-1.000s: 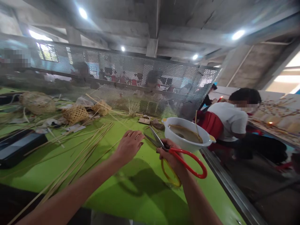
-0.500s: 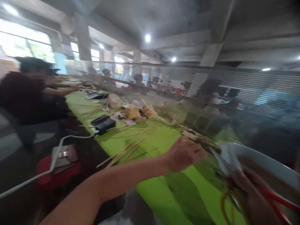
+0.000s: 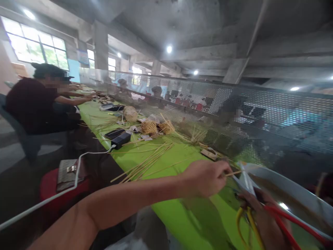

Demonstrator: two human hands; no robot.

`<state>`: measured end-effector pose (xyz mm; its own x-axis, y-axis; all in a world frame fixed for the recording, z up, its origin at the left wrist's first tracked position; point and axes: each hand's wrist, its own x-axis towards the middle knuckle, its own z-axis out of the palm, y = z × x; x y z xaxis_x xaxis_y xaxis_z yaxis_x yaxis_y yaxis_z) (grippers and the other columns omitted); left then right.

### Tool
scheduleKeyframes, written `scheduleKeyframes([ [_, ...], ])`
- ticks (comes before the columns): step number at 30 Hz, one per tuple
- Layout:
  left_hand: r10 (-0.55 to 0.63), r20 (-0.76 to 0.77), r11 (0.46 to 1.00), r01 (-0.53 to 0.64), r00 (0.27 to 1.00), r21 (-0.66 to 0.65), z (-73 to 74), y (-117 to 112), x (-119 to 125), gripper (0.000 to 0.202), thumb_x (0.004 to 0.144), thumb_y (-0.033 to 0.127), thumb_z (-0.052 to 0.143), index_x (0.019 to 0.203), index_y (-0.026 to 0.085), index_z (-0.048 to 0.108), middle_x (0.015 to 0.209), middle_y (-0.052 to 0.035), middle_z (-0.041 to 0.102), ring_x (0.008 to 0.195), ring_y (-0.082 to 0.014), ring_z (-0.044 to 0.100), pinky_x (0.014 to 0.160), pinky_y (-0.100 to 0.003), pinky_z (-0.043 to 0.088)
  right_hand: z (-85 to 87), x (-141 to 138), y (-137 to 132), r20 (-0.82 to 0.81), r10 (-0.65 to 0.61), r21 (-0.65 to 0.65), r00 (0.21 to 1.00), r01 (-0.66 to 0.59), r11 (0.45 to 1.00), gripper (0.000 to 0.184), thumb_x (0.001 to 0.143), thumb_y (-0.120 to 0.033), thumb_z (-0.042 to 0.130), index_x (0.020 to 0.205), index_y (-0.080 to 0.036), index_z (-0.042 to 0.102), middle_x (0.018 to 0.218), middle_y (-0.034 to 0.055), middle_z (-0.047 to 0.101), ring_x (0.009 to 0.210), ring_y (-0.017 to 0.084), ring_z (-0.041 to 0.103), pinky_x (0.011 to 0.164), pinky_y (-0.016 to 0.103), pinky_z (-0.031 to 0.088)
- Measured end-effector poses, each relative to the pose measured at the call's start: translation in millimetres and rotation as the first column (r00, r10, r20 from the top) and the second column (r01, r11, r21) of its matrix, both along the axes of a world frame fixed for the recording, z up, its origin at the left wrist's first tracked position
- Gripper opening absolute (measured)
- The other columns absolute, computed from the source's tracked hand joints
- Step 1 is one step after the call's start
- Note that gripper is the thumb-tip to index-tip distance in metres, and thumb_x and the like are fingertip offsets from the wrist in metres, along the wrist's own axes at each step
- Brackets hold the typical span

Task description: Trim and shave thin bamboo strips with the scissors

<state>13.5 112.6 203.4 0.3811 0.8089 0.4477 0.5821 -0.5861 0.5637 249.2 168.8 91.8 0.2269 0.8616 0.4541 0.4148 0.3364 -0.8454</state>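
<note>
Now that the head view has swung left, the green table stretches further off and the basin sits at lower right. Where no strip could be made out earlier, the left hand now pinches a thin strip, its end beside the scissors; strip and blades seem within reach, though contact cannot be told. The right hand is closed around the scissors.

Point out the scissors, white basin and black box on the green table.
Scissors (image 3: 299, 220): head view, on the red handle.
White basin (image 3: 288, 183): head view, on the inner wall.
Black box (image 3: 121, 140): head view, on the middle of its casing.
</note>
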Motion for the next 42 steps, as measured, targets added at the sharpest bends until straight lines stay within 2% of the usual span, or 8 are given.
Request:
scheduleKeyframes([
  [3, -0.068, 0.17, 0.95, 0.116, 0.983, -0.29, -3.0, 1, -10, 0.029, 0.082, 0.016, 0.045, 0.105, 0.018, 0.063, 0.05, 0.0057, 0.05, 0.043, -0.0095, 0.046, 0.043, -0.02, 0.031, 8.6, -11, -8, 0.015, 0.036, 0.025, 0.999, -0.036, 0.999, 0.029, 0.071, -0.046, 0.066, 0.082, -0.019, 0.065, 0.071, 0.0017, 0.063, 0.07, 0.021, 0.06, 0.062, 0.032, 0.046],
  [7, -0.01, 0.286, 0.893, 0.138, 0.958, -0.429, -25.6, 16, -28, 0.032, 0.083, 0.019, 0.045, 0.109, 0.016, 0.063, 0.044, 0.0086, 0.04, 0.038, -0.0084, 0.037, 0.041, -0.019, 0.03, 15.5, -22, -18, -0.007, 0.172, 0.03, 0.985, -0.172, 0.985, 0.032, 0.076, -0.049, 0.058, 0.085, -0.02, 0.066, 0.065, 0.0026, 0.062, 0.067, 0.024, 0.06, 0.056, 0.034, 0.045],
  [14, 0.028, 0.452, 0.819, 0.239, 0.892, -0.522, -72.6, 51, -32, 0.027, 0.085, 0.033, 0.046, 0.103, 0.017, 0.058, 0.052, 0.0079, 0.048, 0.036, -0.0071, 0.04, 0.038, -0.018, 0.034, 3.4, -32, -11, 0.084, 0.188, 0.007, 0.979, -0.189, 0.982, 0.034, 0.078, -0.05, 0.058, 0.094, -0.021, 0.064, 0.067, -0.0002, 0.061, 0.057, 0.018, 0.056, 0.051, 0.028, 0.043],
  [20, 0.061, 0.562, 0.779, 0.312, 0.825, -0.543, -86.7, 69, -15, 0.021, 0.085, 0.037, 0.048, 0.088, 0.017, 0.053, 0.056, 0.0067, 0.052, 0.032, -0.0049, 0.042, 0.036, -0.017, 0.038, -8.9, -33, -2, 0.406, -0.006, 0.125, 0.914, -0.049, 0.991, 0.032, 0.081, -0.047, 0.059, 0.099, -0.021, 0.065, 0.077, 0.0029, 0.067, 0.065, 0.02, 0.061, 0.063, 0.031, 0.048],
  [25, 0.08, 0.592, 0.767, 0.33, 0.802, -0.55, -97.8, 74, -7, 0.029, 0.086, 0.038, 0.046, 0.104, 0.017, 0.058, 0.047, 0.0101, 0.044, 0.031, -0.0052, 0.038, 0.034, -0.015, 0.033, -16.3, -36, 2, 0.511, -0.027, 0.176, 0.859, -0.073, 0.982, 0.027, 0.085, -0.042, 0.056, 0.104, -0.025, 0.065, 0.097, 0.0063, 0.071, 0.081, 0.023, 0.066, 0.072, 0.034, 0.051],
  [32, 0.142, 0.737, 0.732, 0.431, 0.661, -0.528, -107.0, 74, -3, 0.035, 0.084, 0.026, 0.05, 0.116, 0.017, 0.061, 0.079, 0.0028, 0.061, 0.035, -0.0013, 0.037, 0.04, -0.019, 0.039, -23.7, -41, 4, 0.796, -0.024, 0.166, 0.604, -0.18, 0.97, 0.028, 0.093, -0.035, 0.047, 0.114, -0.027, 0.064, 0.087, 0.0067, 0.071, 0.073, 0.02, 0.064, 0.065, 0.029, 0.046],
  [38, 0.156, 0.744, 0.705, 0.454, 0.65, -0.544, -108.3, 67, -15, 0.033, 0.084, 0.028, 0.052, 0.112, 0.017, 0.064, 0.053, 0.0078, 0.045, 0.034, -0.0037, 0.032, 0.04, -0.017, 0.034, -23.5, -46, 1, 0.91, -0.125, 0.217, 0.396, -0.195, 0.957, 0.028, 0.096, -0.029, 0.042, 0.115, -0.024, 0.063, 0.075, 0.0043, 0.065, 0.063, 0.018, 0.058, 0.057, 0.027, 0.037],
  [42, 0.184, 0.731, 0.699, 0.436, 0.657, -0.567, -108.8, 61, -24, 0.035, 0.084, 0.028, 0.053, 0.116, 0.017, 0.064, 0.054, 0.0078, 0.045, 0.035, -0.0034, 0.031, 0.04, -0.017, 0.031, -26.0, -45, 3, 0.935, -0.065, 0.157, 0.349, -0.24, 0.958, 0.031, 0.096, -0.024, 0.042, 0.121, -0.023, 0.059, 0.076, 0.0039, 0.063, 0.064, 0.018, 0.056, 0.057, 0.028, 0.035],
])
